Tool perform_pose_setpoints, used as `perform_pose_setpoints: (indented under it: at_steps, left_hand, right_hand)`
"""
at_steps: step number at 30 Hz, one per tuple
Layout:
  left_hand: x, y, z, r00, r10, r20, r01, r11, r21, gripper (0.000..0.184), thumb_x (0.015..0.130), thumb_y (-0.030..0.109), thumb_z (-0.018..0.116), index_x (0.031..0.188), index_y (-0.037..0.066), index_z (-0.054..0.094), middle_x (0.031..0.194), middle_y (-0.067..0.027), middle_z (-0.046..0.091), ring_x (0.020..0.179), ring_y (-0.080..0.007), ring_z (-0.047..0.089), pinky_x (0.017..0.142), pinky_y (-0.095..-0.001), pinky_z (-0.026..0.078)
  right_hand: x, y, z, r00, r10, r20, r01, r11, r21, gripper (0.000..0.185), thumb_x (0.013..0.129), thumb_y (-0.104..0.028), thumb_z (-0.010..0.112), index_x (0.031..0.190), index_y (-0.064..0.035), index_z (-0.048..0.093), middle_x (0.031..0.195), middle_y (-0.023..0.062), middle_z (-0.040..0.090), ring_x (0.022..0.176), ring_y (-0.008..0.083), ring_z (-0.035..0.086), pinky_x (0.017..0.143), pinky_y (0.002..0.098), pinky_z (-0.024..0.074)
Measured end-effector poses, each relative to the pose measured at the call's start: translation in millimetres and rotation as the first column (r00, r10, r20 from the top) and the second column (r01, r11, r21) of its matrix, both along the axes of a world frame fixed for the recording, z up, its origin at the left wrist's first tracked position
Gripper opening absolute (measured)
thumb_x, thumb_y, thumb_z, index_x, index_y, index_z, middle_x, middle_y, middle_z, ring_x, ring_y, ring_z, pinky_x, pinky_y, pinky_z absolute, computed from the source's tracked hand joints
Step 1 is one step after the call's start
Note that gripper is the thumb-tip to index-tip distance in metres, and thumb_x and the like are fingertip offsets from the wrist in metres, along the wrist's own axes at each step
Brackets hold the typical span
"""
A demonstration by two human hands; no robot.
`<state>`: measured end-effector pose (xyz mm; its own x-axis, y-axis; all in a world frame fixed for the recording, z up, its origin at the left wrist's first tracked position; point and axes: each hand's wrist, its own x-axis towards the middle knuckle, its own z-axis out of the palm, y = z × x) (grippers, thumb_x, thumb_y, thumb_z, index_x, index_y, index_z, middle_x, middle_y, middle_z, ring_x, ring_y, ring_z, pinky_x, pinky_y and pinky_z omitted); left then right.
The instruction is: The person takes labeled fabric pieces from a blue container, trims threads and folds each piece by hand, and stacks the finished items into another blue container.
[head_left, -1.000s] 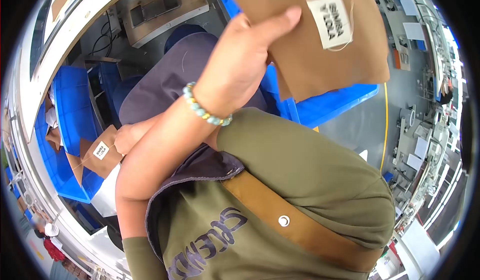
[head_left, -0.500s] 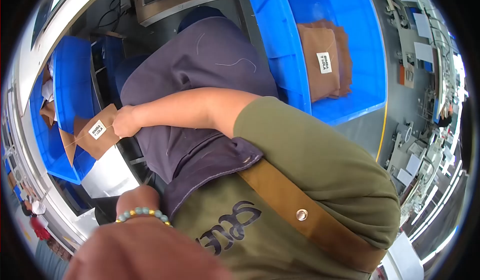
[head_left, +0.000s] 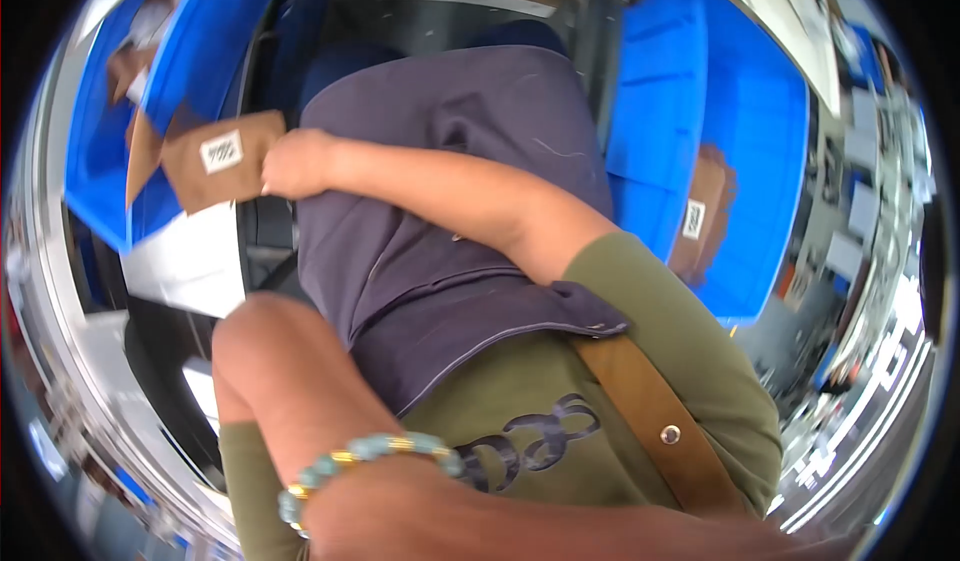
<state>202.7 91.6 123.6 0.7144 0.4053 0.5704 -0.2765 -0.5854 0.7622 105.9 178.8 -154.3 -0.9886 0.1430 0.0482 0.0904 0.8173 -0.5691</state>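
1. Closest to the lens: the left hand [head_left: 540,531], a big blur along the bottom, with the beaded bracelet [head_left: 370,451] at its wrist. A second ago it had a brown piece over on the right side, and now it's pulled back near the camera. Can't tell what the fingers are doing, sorry, they're out of frame or smeared.

2. Next out, the right hand [head_left: 298,164] reaches across the apron [head_left: 450,91]. Its fingers are closed on the near edge of the brown piece [head_left: 222,151] with the white label, so that one's definitely held. Same grip as in the last couple of shots. The lettering is too blurry to read now.

3. That piece sits in front of the left blue bin [head_left: 205,36], off to the person's left, with a second brown flap [head_left: 143,156] right beside it at the bin's edge. Whether the two are joined, I can't say from here.

4. Over on the other side, the right blue bin [head_left: 655,111] has a brown stack [head_left: 712,231] inside, label facing up. My read: the piece the left hand was carrying got dropped off there, so one's put away and the right hand's piece is the one in play.

5. Way back on the right, there's just a blurry row of workstations [head_left: 850,201].
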Motion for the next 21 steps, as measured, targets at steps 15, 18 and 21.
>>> perform_pose_setpoints:
  at_steps: [15,18,21]
  left_hand:
    - [-75.2,-17.1,-16.4,0.838,0.506,0.204,-0.452,0.853,-0.260,0.034,0.097,0.030,0.058,0.082,0.002,0.070,0.084,-0.0145,0.070,0.072,-0.0283,0.067,0.068,-0.0387,0.053]
    - [-94.7,-15.4,-73.9,0.068,0.963,-0.261,-0.785,-0.110,-0.610,0.024,0.102,0.020,0.050,0.094,0.002,0.064,0.084,-0.0071,0.066,0.077,-0.0220,0.065,0.074,-0.0310,0.051]
    - [-122.7,-23.6,-188.3,-0.354,0.880,-0.318,-0.220,-0.409,-0.886,0.025,0.097,0.025,0.064,0.113,0.006,0.058,0.105,-0.0032,0.063,0.096,-0.0117,0.060,0.086,-0.0285,0.046]
  right_hand:
    - [9.2,15.2,15.8,0.996,0.043,-0.084,-0.042,0.999,0.016,0.036,0.095,-0.031,0.055,0.079,-0.0034,0.071,0.082,0.0163,0.070,0.081,0.0329,0.069,0.073,0.0444,0.0555]
    - [8.9,25.0,1.9,0.967,0.138,-0.213,-0.180,0.965,-0.190,0.035,0.094,-0.030,0.056,0.078,-0.0023,0.069,0.082,0.0166,0.070,0.078,0.0334,0.070,0.069,0.0431,0.0564]
    - [5.2,15.8,6.1,0.985,0.009,-0.173,-0.020,0.998,-0.067,0.032,0.094,-0.029,0.057,0.076,-0.0043,0.068,0.080,0.0147,0.069,0.075,0.0321,0.069,0.065,0.0426,0.0554]
